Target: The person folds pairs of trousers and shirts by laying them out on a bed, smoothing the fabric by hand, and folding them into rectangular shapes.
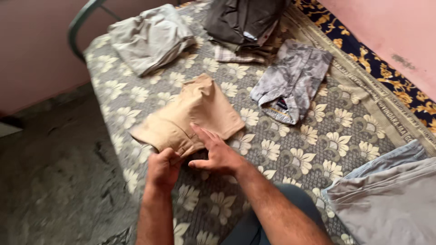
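We look down on a bed [290, 149] spread with a grey cover patterned in cream flowers, a rough grey floor [50, 172] running along its left side and a pink wall [390, 31] on the far right. At the far left of the bed lies a folded light grey garment [150, 38]. Nearer us, left of centre, sits the folded tan garment [190, 115], lying flat on the cover with its near edge toward us. Our left hand [162, 169] grips that near corner, fingers curled shut around the cloth. Just beside it our right hand [218, 152] rests flat on the same edge, fingers spread and pressing the fabric down.

We judge the fold to be in its last stage, the bundle already compact and the hands smoothing or tucking the near edge. The next move seems to call for a firm hold on both sides, so the layers do not slip apart.

Further right lie a dark grey pile [243, 20], a grey patterned shirt [293, 79], and at the lower right a stack of pale grey cloth [390, 199].
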